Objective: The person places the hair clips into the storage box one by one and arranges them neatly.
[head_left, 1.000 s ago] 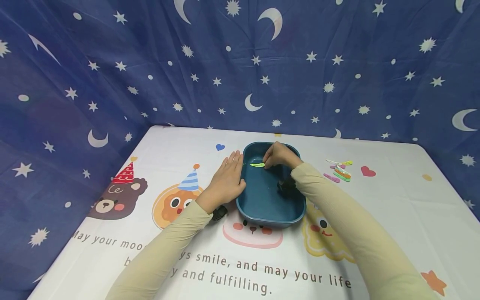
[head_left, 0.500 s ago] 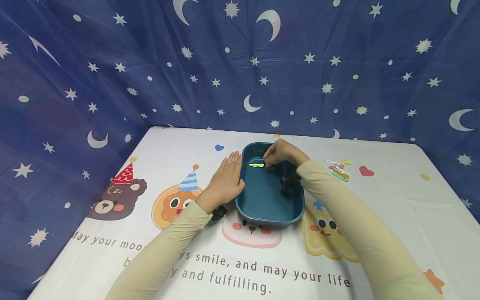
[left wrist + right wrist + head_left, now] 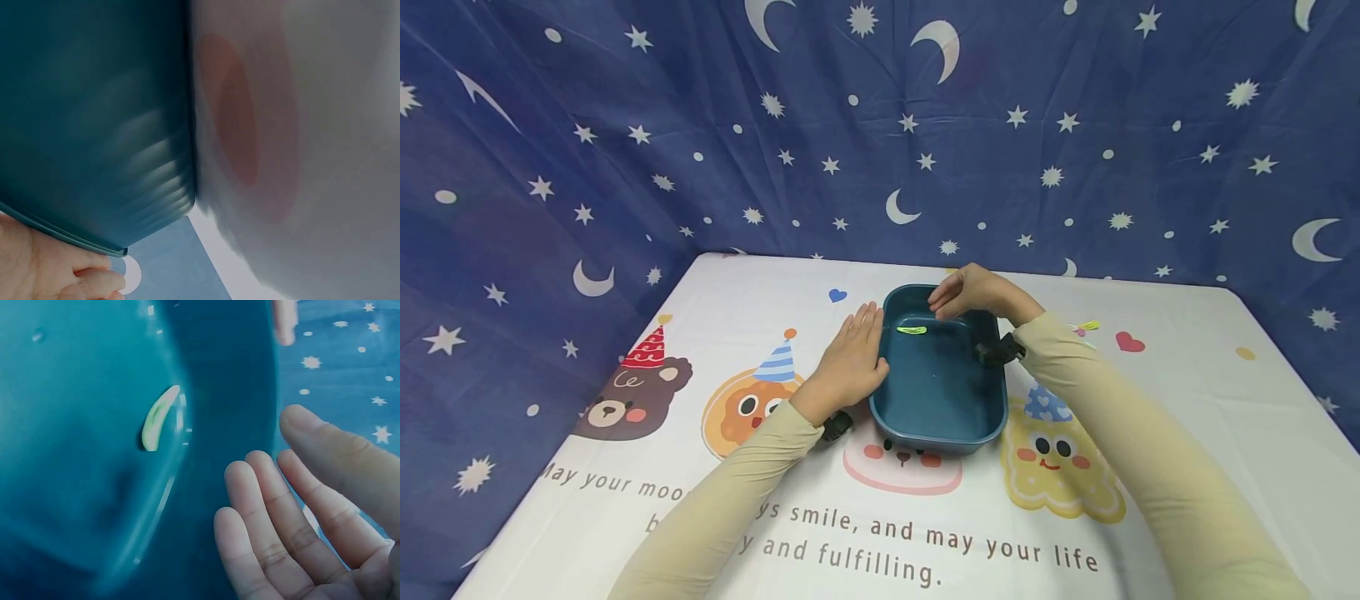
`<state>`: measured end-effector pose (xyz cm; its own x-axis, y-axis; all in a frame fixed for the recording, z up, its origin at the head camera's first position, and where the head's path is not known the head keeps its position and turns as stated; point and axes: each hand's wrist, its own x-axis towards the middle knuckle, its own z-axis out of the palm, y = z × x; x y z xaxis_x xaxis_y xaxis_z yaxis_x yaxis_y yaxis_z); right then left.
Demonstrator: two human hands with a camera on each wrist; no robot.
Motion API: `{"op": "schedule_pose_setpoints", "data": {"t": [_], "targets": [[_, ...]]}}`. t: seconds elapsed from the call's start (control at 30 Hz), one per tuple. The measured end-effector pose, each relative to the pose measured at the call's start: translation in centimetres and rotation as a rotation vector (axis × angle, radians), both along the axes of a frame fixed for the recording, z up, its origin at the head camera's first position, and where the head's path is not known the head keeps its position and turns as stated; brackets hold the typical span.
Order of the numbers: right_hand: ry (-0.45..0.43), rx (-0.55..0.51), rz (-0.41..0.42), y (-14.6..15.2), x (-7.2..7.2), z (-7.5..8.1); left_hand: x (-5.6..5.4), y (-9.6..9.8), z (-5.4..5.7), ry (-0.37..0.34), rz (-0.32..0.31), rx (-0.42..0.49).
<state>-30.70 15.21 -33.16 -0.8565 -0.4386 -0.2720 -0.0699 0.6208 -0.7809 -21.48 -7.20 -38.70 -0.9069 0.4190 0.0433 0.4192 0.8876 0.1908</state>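
A teal plastic basin (image 3: 936, 400) stands on the table, and one yellow-green snap hair clip (image 3: 912, 331) lies on its floor toward the far left. In the right wrist view the hair clip (image 3: 160, 420) shows as a curved teardrop shape. My left hand (image 3: 848, 358) rests along the basin's left rim with its fingers straight. Over the far right of the basin is my right hand (image 3: 973, 293), its fingers loosely extended and holding nothing. The fingers of that right hand (image 3: 300, 519) are spread apart from the clip in the right wrist view.
More small hair clips (image 3: 1084, 327) lie on the white printed tablecloth (image 3: 1210, 400) to the right, partly hidden behind my right sleeve (image 3: 1120, 417). A blue curtain (image 3: 820, 125) with moons and stars hangs behind the table.
My right hand has let go of the yellow-green hair clip and risen up and to the right, its fingers opening. The sleeve now covers more of the clips at right. My left hand stays put.
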Motion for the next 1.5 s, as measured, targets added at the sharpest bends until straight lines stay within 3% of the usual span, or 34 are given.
{"op": "schedule_pose_setpoints", "data": {"t": [0.47,0.83,1.17,1.5], "targets": [[0.084,-0.028,0.049,2.1,2.2,3.9,0.0,0.1,0.1,-0.008,0.005,0.003],[0.092,0.024,0.009,5.1,3.9,5.3,0.1,0.1,0.0,-0.011,0.008,0.010],[0.085,0.070,-0.055,8.8,5.1,5.6,0.1,0.0,0.1,-0.017,0.001,0.028],[0.092,0.125,-0.099,12.4,6.0,4.3,0.1,-0.1,0.2,-0.005,-0.011,0.033]]}}
